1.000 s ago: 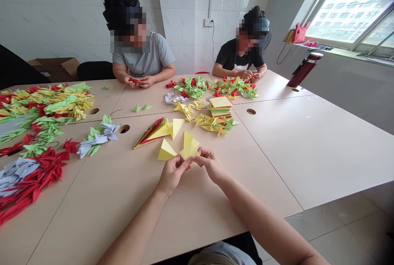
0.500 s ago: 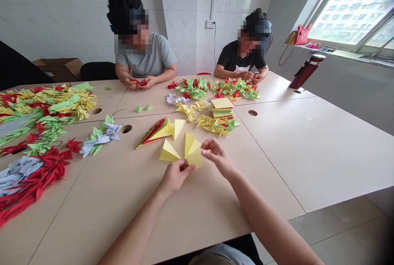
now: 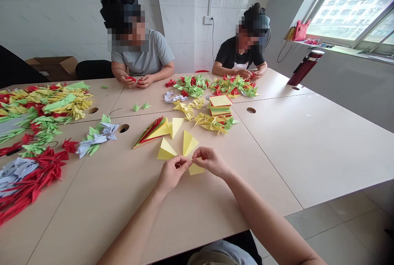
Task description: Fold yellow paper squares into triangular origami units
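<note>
Both my left hand (image 3: 172, 171) and my right hand (image 3: 211, 161) pinch the upper edge of a yellow paper (image 3: 196, 169) just above the table, fingertips almost touching. Part of the paper is hidden behind my fingers. Three partly folded yellow papers lie beyond my hands: one (image 3: 166, 149) at the left, one (image 3: 189, 142) straight behind, and one (image 3: 177, 126) farther back. A fan of folded red, green and yellow papers (image 3: 150, 132) rests beside them.
A stack of square papers (image 3: 220, 101) stands among folded cranes (image 3: 215, 122). Heaps of colored folded paper (image 3: 46, 174) cover the table's left side. Two people sit opposite, hands on red paper. A dark red flask (image 3: 304, 68) stands at the back right.
My right hand has moved left and down to the paper and closed on its edge beside my left hand. The paper now hangs lower. The whole view has shifted slightly.
</note>
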Demonstrator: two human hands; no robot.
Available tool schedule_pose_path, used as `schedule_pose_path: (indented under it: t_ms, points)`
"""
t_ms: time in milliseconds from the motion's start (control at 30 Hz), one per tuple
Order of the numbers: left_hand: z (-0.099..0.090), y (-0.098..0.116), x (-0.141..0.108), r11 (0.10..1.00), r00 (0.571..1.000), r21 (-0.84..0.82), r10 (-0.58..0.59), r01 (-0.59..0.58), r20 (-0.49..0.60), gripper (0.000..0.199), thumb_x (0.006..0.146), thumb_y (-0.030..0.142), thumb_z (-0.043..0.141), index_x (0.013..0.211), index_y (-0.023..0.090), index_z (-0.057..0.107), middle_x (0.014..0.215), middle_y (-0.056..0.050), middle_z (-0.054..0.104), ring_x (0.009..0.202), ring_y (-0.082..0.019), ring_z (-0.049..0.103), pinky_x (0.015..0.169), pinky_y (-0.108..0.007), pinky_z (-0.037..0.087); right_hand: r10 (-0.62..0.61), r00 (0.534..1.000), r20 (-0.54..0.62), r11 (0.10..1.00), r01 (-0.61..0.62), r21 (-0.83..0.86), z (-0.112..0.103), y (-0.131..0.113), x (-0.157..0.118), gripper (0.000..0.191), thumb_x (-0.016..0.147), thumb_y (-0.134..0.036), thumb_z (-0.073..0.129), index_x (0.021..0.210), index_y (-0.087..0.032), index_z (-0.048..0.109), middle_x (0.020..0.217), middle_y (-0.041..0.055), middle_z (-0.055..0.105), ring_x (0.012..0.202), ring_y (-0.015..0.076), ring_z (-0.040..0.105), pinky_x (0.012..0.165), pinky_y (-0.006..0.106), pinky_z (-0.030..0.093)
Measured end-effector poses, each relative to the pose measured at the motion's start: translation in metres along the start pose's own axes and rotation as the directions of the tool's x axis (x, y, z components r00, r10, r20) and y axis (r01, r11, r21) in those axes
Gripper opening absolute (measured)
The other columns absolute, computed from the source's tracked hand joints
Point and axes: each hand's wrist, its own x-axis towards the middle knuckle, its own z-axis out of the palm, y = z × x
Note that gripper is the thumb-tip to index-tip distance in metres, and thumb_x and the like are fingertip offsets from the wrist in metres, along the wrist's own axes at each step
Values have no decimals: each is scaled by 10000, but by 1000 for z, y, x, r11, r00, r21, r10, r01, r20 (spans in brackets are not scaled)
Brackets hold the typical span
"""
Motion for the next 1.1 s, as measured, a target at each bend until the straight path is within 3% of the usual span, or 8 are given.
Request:
schedule_pose_path:
  t_ms: [133, 333, 500, 600, 700, 833, 933, 1100]
  points:
    - [-4, 0, 0, 999, 1000, 39, 10, -10, -3, 269, 762, 428, 604, 684, 170, 606, 581, 29, 475, 541, -96, 360, 517, -213, 297, -30, 999, 11, 996, 31, -89, 3, -2, -2, 47, 712, -204, 558, 700, -161, 572, 668, -7, 566, 592, 96, 466, 535, 217, 365]
    - [-2, 11, -3, 985, 991, 112, 130, -130, 14, 250, 787, 357, 587, 614, 179, 563, 610, 31, 477, 530, -90, 348, 516, -213, 290, -81, 997, 6, 971, 80, -224, 10, -2, -4, 33, 649, -152, 529, 636, -178, 514, 618, -34, 539, 568, 87, 429, 538, 214, 344]
    - [-8, 16, -3, 977, 981, 122, 182, -172, -70, 223, 794, 328, 589, 629, 183, 552, 616, 29, 473, 578, -103, 394, 567, -217, 319, -120, 991, -53, 961, 103, -256, 2, -7, -1, 63, 645, -139, 499, 614, -183, 465, 590, -48, 470, 575, 88, 400, 563, 223, 329]
    - [-18, 12, 1, 991, 978, -44, 117, -126, -174, 216, 784, 341, 608, 653, 180, 548, 609, 38, 472, 575, -94, 395, 567, -211, 325, -121, 979, -164, 979, 90, -185, -14, -7, 2, 62, 656, -141, 488, 619, -182, 461, 597, -43, 450, 573, 92, 385, 557, 229, 315]
    - [-21, 7, 5, 948, 959, -305, -5, -86, -285, 199, 757, 358, 641, 706, 179, 571, 613, 44, 504, 590, -84, 429, 574, -197, 346, -54, 970, -235, 997, 64, 36, -20, -5, 4, 64, 717, -204, 508, 663, -183, 482, 617, -39, 445, 575, 94, 392, 540, 227, 310]
    - [-11, 5, 5, 877, 966, -480, -130, 7, -223, 217, 731, 362, 675, 785, 166, 600, 689, 14, 590, 610, -75, 465, 586, -187, 373, 6, 1000, -7, 986, -5, 169, 0, -7, 2, 268, 715, -340, 645, 921, -185, 571, 876, 17, 580, 679, 106, 492, 600, 228, 385]
    - [-3, 5, 2, 890, 979, -455, -121, 34, -164, 222, 735, 362, 675, 794, 158, 612, 704, 1, 611, 627, -79, 481, 625, -199, 397, -61, 997, 41, 983, 53, 178, 18, -7, 1, 335, 750, -382, 632, 1010, -175, 595, 932, 43, 619, 754, 133, 535, 654, 242, 411]
    - [-3, 5, 1, 972, 988, -234, -51, 16, -143, 210, 768, 374, 635, 787, 165, 640, 700, -7, 631, 644, -102, 487, 653, -217, 406, -70, 998, -11, 980, 70, 184, 22, -3, 2, 207, 795, -326, 570, 882, -148, 631, 818, 30, 636, 716, 137, 543, 635, 243, 402]
